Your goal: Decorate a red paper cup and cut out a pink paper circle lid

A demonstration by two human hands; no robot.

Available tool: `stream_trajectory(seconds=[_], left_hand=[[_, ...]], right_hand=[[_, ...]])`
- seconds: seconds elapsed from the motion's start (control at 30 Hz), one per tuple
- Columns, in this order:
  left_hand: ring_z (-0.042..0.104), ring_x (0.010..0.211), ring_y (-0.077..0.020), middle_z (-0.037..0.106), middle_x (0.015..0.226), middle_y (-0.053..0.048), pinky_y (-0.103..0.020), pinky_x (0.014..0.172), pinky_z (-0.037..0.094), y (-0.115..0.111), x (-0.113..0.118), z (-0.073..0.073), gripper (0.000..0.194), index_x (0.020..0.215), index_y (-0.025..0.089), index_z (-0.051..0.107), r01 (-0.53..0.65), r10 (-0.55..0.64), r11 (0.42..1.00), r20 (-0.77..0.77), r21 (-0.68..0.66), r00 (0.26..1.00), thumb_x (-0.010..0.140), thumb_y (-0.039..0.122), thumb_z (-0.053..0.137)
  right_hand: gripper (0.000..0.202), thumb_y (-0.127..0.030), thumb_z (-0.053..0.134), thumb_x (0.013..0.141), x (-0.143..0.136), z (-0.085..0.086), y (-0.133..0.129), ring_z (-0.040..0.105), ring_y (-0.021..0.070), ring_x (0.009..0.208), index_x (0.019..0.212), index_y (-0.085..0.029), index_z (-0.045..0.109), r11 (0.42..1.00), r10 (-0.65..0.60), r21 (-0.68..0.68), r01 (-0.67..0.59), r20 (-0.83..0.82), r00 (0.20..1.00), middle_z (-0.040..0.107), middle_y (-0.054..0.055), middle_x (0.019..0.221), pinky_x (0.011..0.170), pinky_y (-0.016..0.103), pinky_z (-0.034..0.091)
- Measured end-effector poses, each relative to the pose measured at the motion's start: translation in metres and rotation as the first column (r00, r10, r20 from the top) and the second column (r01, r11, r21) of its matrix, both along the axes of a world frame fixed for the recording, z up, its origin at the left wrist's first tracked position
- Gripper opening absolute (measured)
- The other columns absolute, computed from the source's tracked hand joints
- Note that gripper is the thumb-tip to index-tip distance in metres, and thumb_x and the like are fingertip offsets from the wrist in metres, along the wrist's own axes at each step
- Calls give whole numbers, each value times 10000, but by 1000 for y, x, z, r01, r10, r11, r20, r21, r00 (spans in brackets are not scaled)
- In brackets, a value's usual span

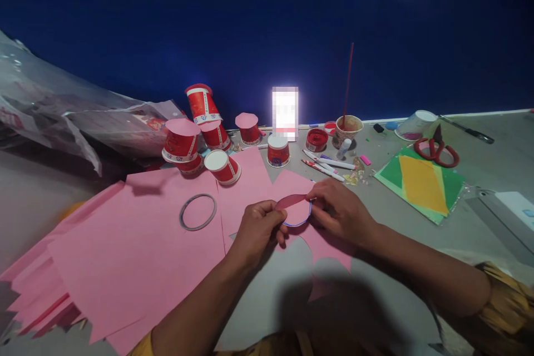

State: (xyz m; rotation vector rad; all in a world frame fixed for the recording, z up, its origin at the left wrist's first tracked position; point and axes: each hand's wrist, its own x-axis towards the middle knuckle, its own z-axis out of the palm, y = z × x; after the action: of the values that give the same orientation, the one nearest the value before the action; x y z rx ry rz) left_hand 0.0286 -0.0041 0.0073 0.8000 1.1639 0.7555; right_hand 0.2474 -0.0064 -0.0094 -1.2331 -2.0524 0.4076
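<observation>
A round pink paper piece (297, 212) with a blue outline along its edge is held up between both hands, its upper part bent over. My left hand (261, 228) pinches its left edge between thumb and fingers. At its upper right edge, my right hand (340, 208) is closed on the paper. Below and behind the hands lies a pink sheet with curved cut-outs (329, 247). Large pink sheets (146, 239) spread out on the left, with a grey ring (198, 212) resting on them.
Several red paper cups (180, 142) stand at the back left, some stacked. Markers (329, 162), a red paint pot (316, 139) and a cup with a stick (349, 125) are behind the hands. Red-handled scissors (436, 151) lie on green and yellow papers (423, 186) at right.
</observation>
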Motion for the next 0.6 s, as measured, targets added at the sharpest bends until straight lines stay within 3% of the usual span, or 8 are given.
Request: stream_trajectory(seconds=[0.13,0.23,0.47,0.6], left_hand=[[425,354,-51,568,449,38,-179,403,286,7,-6,2,227,625,182,572,-87,87,996,5,10,996,641,319,753],[371,351,-45,518,445,50,-186,390,198,12,-10,2,246,605,198,521,-130,130,991,34,-9,991,629,328,730],[327,370,-31,467,476,78,-194,408,197,14,-12,-2,293,620,213,464,-204,206,978,108,-31,972,625,317,738],[345,374,-30,499,495,69,-193,408,213,16,-14,-3,299,625,211,470,-260,259,966,128,-15,957,624,320,748]], right_hand=[[87,-278,654,976,7,13,1,616,238,799,975,-197,686,955,-7,-279,104,328,945,704,76,876,694,343,379],[96,-287,689,961,7,20,0,636,244,819,931,-197,696,921,62,-366,132,473,879,725,93,932,661,335,322],[104,-270,649,967,1,18,-2,635,212,742,897,-211,698,925,74,-349,150,553,830,731,79,903,605,327,247],[151,-290,668,913,4,14,0,577,199,670,788,-218,624,904,-25,-379,198,415,909,686,62,782,593,320,226]])
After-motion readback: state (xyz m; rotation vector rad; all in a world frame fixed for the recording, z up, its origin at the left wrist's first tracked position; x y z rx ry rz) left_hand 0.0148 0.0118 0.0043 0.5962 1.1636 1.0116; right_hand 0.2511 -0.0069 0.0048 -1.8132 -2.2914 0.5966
